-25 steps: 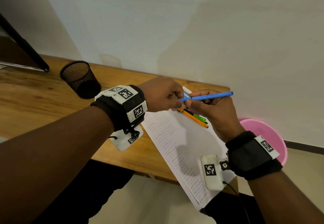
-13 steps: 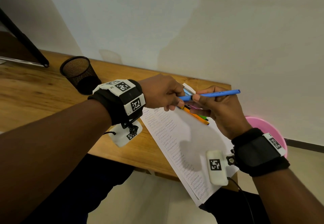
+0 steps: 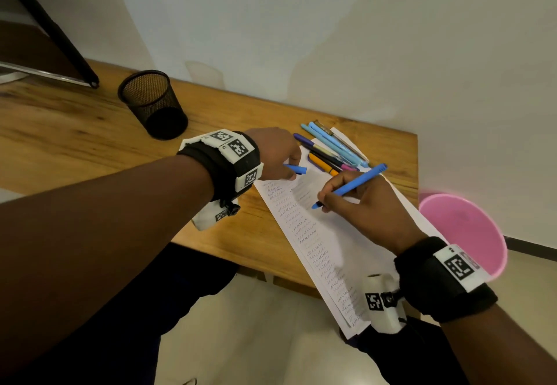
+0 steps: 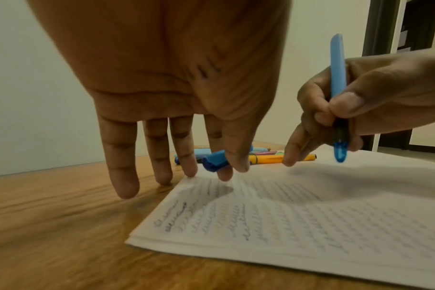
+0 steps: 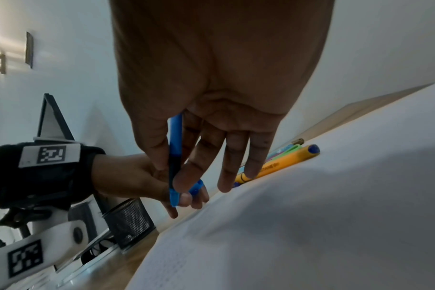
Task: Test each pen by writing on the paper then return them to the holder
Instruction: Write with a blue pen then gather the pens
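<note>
- Right hand (image 3: 366, 206) — forearm comes in from the lower right, wrist over the paper (image 3: 340, 240), knuckles up. Thumb and fingers are curled round a blue pen (image 3: 351, 185), held steeply, its uncapped tip pointing down at the sheet. In the left wrist view the tip hangs just above the paper; contact cannot be told.
- Left hand (image 3: 275, 155) — forearm crosses the table (image 3: 75, 143) from the lower left, palm down at the sheet's top left corner. Thumb and forefinger pinch the blue cap (image 3: 297, 169); the other fingers (image 4: 123, 168) hang straight and spread, tips down near the wood and the paper's edge.
- Paper — a thin stack at the table's right end, angled, its near end past the table edge. Rows of looped scribbles run down the left part.
- Loose pens (image 3: 331, 150) — a bunch lying on the paper's far end, just beyond both hands: light blue, purple, dark, orange, pink among them.
- Holder (image 3: 153, 104) — black mesh cup, upright on the table, well to the left of the paper; no pens show in it.
- Head view only: a pink bowl (image 3: 464, 233) past the table's right edge, and a dark slanted bar (image 3: 54, 31) at far left.
- Left wrist view only: the stacked sheet edges and a dark doorway behind the right hand.
- Right wrist view only: a blue end on the orange pen (image 5: 278, 163), and the left wristband's black-and-white marker.
</note>
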Tool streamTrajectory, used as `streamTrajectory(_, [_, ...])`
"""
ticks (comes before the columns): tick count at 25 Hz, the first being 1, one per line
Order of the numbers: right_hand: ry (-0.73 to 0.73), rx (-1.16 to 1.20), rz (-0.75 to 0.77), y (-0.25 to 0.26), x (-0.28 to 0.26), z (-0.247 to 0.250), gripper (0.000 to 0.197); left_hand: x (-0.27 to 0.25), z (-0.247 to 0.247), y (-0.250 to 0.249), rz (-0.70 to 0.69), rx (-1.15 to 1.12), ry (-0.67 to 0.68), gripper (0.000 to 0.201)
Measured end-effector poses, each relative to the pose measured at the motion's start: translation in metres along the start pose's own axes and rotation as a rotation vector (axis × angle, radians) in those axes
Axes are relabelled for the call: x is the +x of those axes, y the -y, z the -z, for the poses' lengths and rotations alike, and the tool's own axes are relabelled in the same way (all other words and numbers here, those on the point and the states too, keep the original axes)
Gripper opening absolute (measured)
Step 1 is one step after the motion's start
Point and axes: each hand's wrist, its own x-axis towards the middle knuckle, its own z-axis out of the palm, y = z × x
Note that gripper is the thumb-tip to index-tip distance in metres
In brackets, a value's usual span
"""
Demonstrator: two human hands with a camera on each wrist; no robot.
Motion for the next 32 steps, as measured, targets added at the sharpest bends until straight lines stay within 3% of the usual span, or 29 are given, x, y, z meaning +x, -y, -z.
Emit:
streamTrajectory(3, [0.01, -0.127, 0.009, -0.002, 0.001, -0.003, 0.005, 0.004, -0.008, 0.0, -0.006, 0.011, -0.003, 0.043])
streamTrajectory(9, [0.035, -0.269, -0.011, -0.009, 0.003, -0.007, 0.018, 0.009, -0.015, -0.004, 0.024, 0.085, 0.029, 0.073])
streamTrajectory(32, [0.025, -0.322, -0.034, -0.01, 0.009, -0.003, 0.019, 0.017, -0.016, -0.003, 0.048, 0.073, 0.019, 0.076])
